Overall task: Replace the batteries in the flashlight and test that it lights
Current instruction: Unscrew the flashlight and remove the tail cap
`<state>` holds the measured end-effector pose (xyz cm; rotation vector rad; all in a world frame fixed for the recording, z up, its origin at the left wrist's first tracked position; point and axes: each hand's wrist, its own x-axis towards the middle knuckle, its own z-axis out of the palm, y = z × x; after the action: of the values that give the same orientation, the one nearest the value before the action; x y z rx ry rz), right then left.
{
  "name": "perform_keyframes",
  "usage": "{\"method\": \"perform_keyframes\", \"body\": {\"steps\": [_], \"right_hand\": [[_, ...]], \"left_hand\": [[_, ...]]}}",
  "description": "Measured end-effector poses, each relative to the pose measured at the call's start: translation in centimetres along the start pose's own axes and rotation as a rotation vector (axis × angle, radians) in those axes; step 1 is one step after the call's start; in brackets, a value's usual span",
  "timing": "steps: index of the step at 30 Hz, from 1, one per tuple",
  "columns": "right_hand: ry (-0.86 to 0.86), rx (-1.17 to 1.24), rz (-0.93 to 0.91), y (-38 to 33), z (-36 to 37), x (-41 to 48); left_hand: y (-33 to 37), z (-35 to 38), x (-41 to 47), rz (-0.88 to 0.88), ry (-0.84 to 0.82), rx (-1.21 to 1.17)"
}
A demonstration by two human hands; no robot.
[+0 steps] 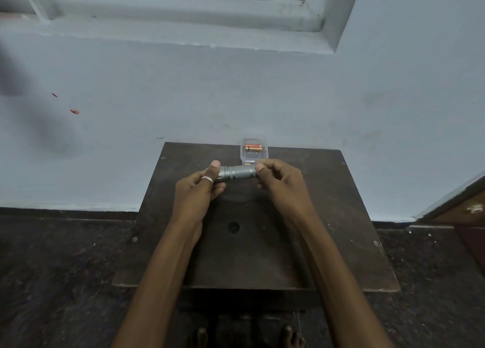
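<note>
Step in hand looks like twisting the flashlight [237, 173] apart at one end, probably the cap under the right hand [280, 183]. Opening or closing: cannot tell from this view.

To do it well, the left hand [196, 190] should lock the body so only the cap turns. The right thumb and fingers should roll the end piece. Both ends need to stay in line so the threads don't cross. Work low over the table [328, 216], so a loose cap or cell falls a short way and not to the floor. Once it is loose, tip the open end slightly up so nothing slides out.

Left hand: fingers curled round the left end of the flashlight, thumb on top, a ring [207, 179] on one finger. Right hand: pinches the right end, thumb on top, fingers curled under. Both have hold of the flashlight, neither is free.

The flashlight lies level, running left to right between the two hands, over the far middle of the table. It seems lifted off the surface, though contact is hard to judge. Its grey knurled mid-section shows between the thumbs.

A clear plastic box [248, 158] sits just beyond the right hand at the far table edge. Orange-gold batteries [253, 147] lie inside, count unclear. Whether the box touches the flashlight cannot be told.
</note>
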<state>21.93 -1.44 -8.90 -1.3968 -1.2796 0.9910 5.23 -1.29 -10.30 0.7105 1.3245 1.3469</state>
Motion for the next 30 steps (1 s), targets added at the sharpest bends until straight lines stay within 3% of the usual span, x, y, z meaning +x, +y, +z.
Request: {"method": "perform_keyframes", "body": {"steps": [6, 10, 15, 27, 30], "right_hand": [[-0.099, 0.136, 0.034, 0.0, -0.8, 0.0], [-0.024, 0.195, 0.079, -0.1, -0.5, 0.1], [0.052, 0.040, 0.126, 0.1, -0.5, 0.2], [-0.029, 0.274, 0.108, -0.1, -1.0, 0.3], [-0.010, 0.221, 0.154, 0.0, -1.3, -0.1]], "left_hand": [[0.0, -0.5, 0.0, 0.009, -0.016, 0.012], [0.0, -0.3, 0.0, 0.024, -0.025, 0.016], [-0.1, 0.0, 0.0, 0.034, -0.044, 0.039], [0.0, 0.2, 0.1, 0.037, -0.035, 0.024], [-0.1, 0.4, 0.0, 0.053, -0.055, 0.047]]}}
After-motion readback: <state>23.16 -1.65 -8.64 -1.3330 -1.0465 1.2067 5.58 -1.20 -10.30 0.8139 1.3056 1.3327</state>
